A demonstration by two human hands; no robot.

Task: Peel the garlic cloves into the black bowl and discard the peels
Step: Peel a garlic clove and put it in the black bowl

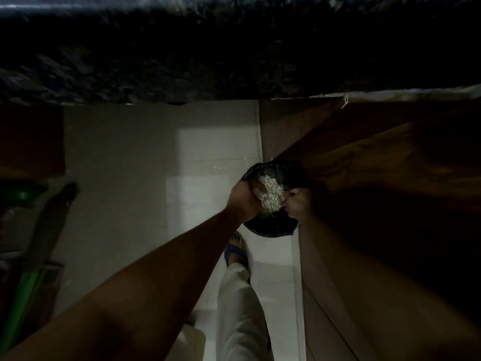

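Pale, papery garlic peels sit bunched at the centre of a dim picture, just right of the middle, at about three o'clock from the frame's centre. Both bare arms reach down and forward from the lower edge towards them. The left hand comes in from seven o'clock, its grip curled round the clump of peels. The right hand comes in from five o'clock, and it is in deep shadow; it appears to pinch the rim of a black bin bag to hold the mouth wide, though its fingers are hard to make out.

The bag's dark, crinkled opening rings the peels, so they are at or just inside its mouth. A few pale specks lie on the light floor tiles at eleven o'clock from the bag. Above, across the whole top of the picture, runs the edge of a dark speckled stone table. To the right stands a brown wooden cabinet door. Below the bag, at six o'clock, one foot in a blue sandal and a pale trouser leg show.

No garlic cloves and no black bowl are in view. Judging by this, peeling seems finished and the task is in its last step, binning the peels. What remains is probably letting go of this handful and picking up the stray specks.
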